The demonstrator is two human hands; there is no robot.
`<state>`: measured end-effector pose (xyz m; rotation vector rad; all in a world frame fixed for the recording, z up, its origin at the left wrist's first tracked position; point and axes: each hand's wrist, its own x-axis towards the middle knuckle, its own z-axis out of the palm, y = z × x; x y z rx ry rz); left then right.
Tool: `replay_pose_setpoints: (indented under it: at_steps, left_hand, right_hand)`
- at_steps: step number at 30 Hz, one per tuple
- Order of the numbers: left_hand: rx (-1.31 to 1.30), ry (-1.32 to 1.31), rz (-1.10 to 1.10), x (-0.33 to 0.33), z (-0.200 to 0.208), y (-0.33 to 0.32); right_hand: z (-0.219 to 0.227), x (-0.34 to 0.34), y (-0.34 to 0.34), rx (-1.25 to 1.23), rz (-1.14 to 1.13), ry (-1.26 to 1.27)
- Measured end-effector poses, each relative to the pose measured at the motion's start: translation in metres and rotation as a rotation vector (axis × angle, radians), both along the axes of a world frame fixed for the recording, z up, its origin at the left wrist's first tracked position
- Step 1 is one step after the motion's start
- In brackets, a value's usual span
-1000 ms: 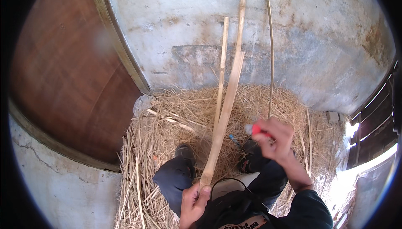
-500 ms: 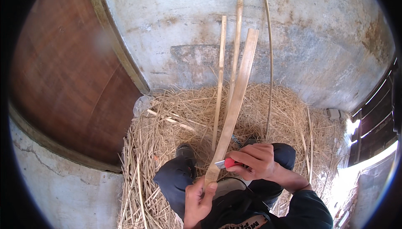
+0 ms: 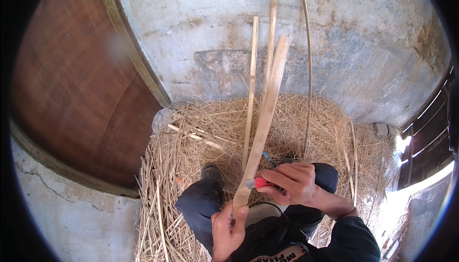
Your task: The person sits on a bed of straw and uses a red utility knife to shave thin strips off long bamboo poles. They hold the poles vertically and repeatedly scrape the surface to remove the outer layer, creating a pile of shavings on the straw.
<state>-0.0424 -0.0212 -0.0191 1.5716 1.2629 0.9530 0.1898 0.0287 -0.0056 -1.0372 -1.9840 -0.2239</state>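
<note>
A long, flat bamboo strip (image 3: 269,113) slants up and away from my lap, its far end in front of the wall. My left hand (image 3: 228,231) grips its near end, thumb on top. In my right hand (image 3: 294,184) is a box cutter (image 3: 260,182) with a red handle and a short, pale metal blade. The blade lies against the strip's right part, a little beyond my left thumb. The fingers of my right hand wrap the handle and hide most of it.
Bamboo sticks (image 3: 252,85) lean on the stained concrete wall (image 3: 354,66) ahead. Straw and shavings (image 3: 201,118) cover the floor around my legs. A brown wooden door (image 3: 76,85) stands at left, dark slats (image 3: 432,133) at right. Something small and blue (image 3: 267,157) lies past my lap.
The strip's far end has swung slightly to the left. My right hand and the box cutter have shifted a few pixels away from me along the strip.
</note>
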Motion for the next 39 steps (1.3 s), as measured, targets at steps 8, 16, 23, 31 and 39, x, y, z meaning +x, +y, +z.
replay_pose_setpoints:
  at_steps: [8,16,23,31,39]
  left_hand:
    - [-0.001,0.001,0.012,0.001,-0.003,0.000]
    - [-0.014,0.011,0.020,0.001,-0.005,-0.001]
    - [-0.020,0.037,0.025,-0.003,-0.005,-0.004]
    - [-0.051,-0.034,-0.074,-0.007,-0.005,-0.024]
    - [-0.110,0.038,0.003,-0.027,-0.042,-0.014]
  right_hand:
    - [-0.002,0.002,0.002,0.010,-0.018,-0.015]
    - [-0.006,0.001,0.005,0.040,-0.027,-0.007]
    - [-0.005,0.000,0.006,0.043,-0.021,-0.030]
    - [0.022,0.063,0.048,-0.072,-0.515,0.456]
    - [0.007,0.056,0.026,-0.151,-0.240,0.276]
